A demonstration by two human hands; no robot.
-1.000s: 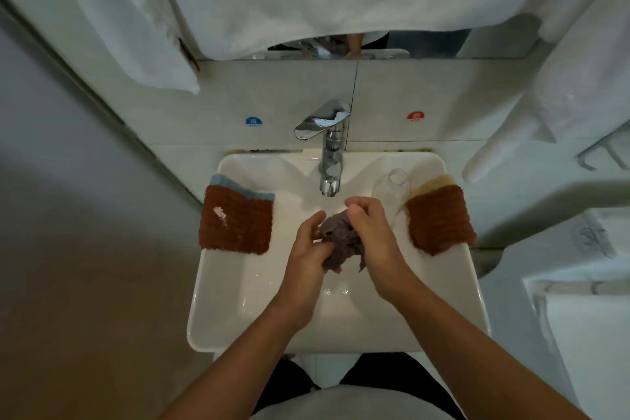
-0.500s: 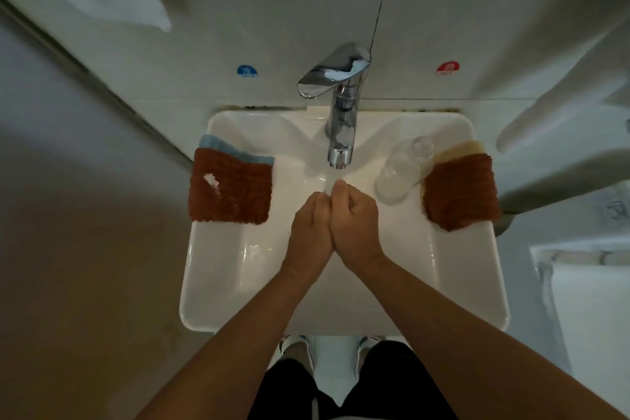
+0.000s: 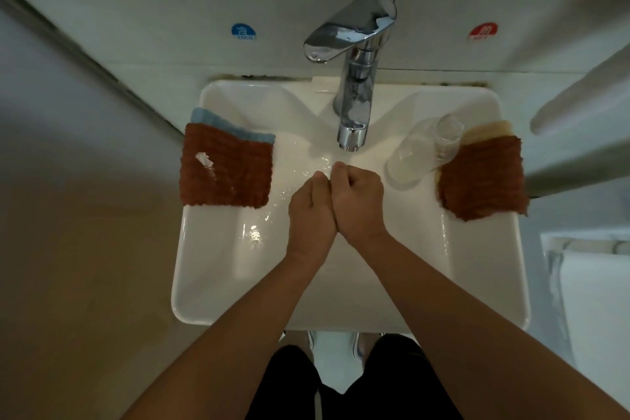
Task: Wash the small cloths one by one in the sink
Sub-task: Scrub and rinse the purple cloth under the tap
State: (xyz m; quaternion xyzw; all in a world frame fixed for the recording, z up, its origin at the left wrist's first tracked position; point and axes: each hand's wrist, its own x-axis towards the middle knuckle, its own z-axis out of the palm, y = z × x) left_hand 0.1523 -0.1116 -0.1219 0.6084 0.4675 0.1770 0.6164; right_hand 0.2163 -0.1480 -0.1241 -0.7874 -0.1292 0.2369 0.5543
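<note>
Both hands are right under the faucet (image 3: 354, 78) here, over the middle of the white sink (image 3: 218, 283). The left hand (image 3: 312, 211) and the right hand (image 3: 358, 204) are pushed up against each other side by side, backs facing the camera, fingers curled downward and inward. Can't tell what they're gripping, since whatever's between the palms is totally hidden (no cloth peeking out anywhere). Water looks like it's running just past the knuckles, and the basin is wet and shiny to the left of the hands. On the sink's left rim there's a rust-brown cloth (image 3: 226, 169) lying on top of a light blue cloth (image 3: 218, 126). On the right rim, another rust-brown cloth (image 3: 484, 177) sits over a beige cloth (image 3: 487, 129), with a clear bottle (image 3: 422, 150) lying tipped just beside it.
</note>
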